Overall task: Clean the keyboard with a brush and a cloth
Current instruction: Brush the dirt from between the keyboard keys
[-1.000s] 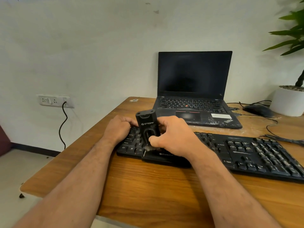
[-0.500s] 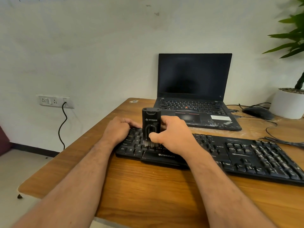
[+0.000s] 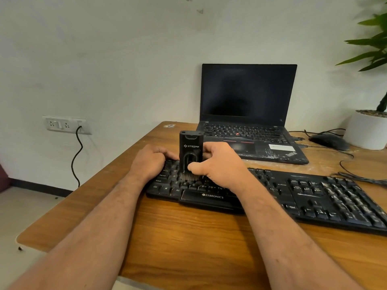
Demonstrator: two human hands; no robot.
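Now I am gripping the brush [image 3: 191, 151] upright in my right hand [image 3: 217, 166], having straightened it from its earlier tilt, so its bristles are meeting the left keys of the keyboard [image 3: 272, 197] squarely. My left hand [image 3: 149, 162], fingers curled, is steadying that black, dusty keyboard on the table [image 3: 188, 237].

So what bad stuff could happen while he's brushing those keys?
1. The right hand holds the brush upright, bristles on the keyboard; pushing hard might pop a key loose.
2. Swept dust could land on the open laptop just behind.
3. The left hand grips only the keyboard's left end, so the far end might slide on the desk.
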